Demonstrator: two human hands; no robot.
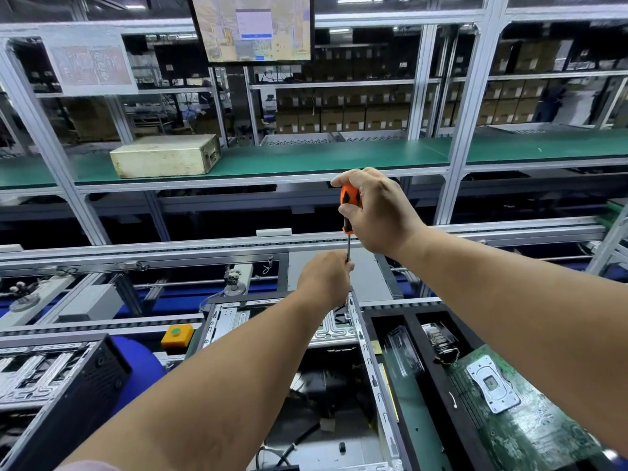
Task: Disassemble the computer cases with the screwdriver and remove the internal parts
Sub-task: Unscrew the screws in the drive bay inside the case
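An open computer case (370, 362) lies below me with its silver frame and dark inside showing. My right hand (377, 212) grips the orange-and-black handle of a screwdriver (350, 209), held upright over the case's far right corner. My left hand (326, 277) pinches the thin metal shaft just above the case edge. The tip is hidden behind my left hand. Cables and a small black part lie on the case floor (326, 436).
A green motherboard (520, 413) lies in a black tray (424, 368) at the right, with a fan behind it. Another dark case (68, 385) sits at the left near a yellow button box (177, 336). A beige case (166, 159) rests on the green shelf beyond the conveyor rails.
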